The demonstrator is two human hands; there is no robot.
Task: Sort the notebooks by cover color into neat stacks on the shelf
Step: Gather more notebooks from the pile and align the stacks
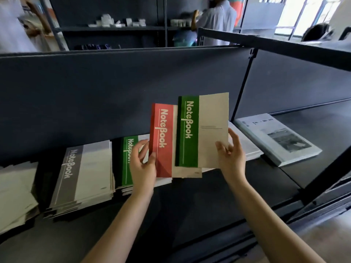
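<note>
The left hand (141, 164) grips the red notebook (162, 141) at its spine edge, with the thumb on the cover. The right hand (230, 154) pinches the lower right corner of the green notebook (201, 130), thumb in front. Both books are lifted above the dark shelf (209, 205) and overlap like a fan, probably so that each colour band can be read at once. Below the left hand lies a green stack (129, 162), and to the left of it a grey stack (83, 171), so the green book most likely belongs there. I see no red stack. A white pile (247, 147) lies behind the right hand, and printed booklets (275, 137) lie far right.
</note>
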